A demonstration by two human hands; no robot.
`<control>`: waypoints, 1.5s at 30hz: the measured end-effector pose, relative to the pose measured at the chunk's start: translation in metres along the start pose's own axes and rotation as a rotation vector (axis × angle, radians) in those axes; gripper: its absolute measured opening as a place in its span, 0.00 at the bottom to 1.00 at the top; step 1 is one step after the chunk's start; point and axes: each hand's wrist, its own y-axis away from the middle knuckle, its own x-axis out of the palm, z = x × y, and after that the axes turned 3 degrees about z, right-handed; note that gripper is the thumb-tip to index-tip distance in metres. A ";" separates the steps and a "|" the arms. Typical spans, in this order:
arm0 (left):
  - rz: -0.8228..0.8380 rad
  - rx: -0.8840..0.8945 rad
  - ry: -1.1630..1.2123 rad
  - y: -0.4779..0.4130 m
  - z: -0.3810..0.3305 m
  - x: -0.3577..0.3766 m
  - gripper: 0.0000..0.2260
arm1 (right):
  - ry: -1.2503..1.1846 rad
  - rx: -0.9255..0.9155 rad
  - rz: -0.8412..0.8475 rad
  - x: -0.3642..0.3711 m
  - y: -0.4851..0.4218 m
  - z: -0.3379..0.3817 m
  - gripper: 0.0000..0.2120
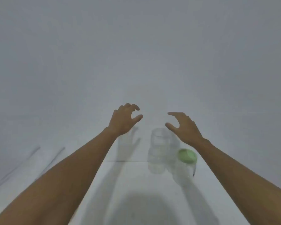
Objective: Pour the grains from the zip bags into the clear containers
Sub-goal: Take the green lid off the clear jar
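- The white table (136,184) fills the lower view and meets a plain pale wall behind both hands; most of it is bare, which leaves room for handling bags and jars.
- No zip bag and no grains show anywhere in view, so pouring does not look to have begun; where the bags lie cannot be told.
- The left hand (124,120) is raised above the table, well to the left of the jars. Its fingers are curled into a loose claw with a gap to the thumb, and it holds nothing.
- The right hand (183,127) hovers just above and slightly right of the open jar, fingers and thumb spread apart, also holding nothing. Both hands seem poised as if reaching forward for something, though what they are after is not shown.
- The open clear container (159,148) stands upright below and between the hands, nearer the right one. Its mouth is uncovered and it looks empty, so it seems ready to receive grains.
- The second clear container (183,172) stands just beside it, below the right wrist and closer to the person, apparently touching or nearly so.
- Its green lid (187,155) is on, so it would need opening before anything can go in.
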 end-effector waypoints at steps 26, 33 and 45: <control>0.609 -0.049 0.180 0.068 -0.143 0.210 0.46 | -0.690 0.304 0.210 0.083 0.148 -0.163 0.44; 0.548 0.179 -0.059 0.100 -0.127 0.158 0.35 | -0.715 0.244 0.290 0.086 0.167 -0.107 0.41; 0.460 0.025 -0.185 0.147 -0.062 0.075 0.28 | -0.727 0.191 0.141 0.138 0.166 0.026 0.40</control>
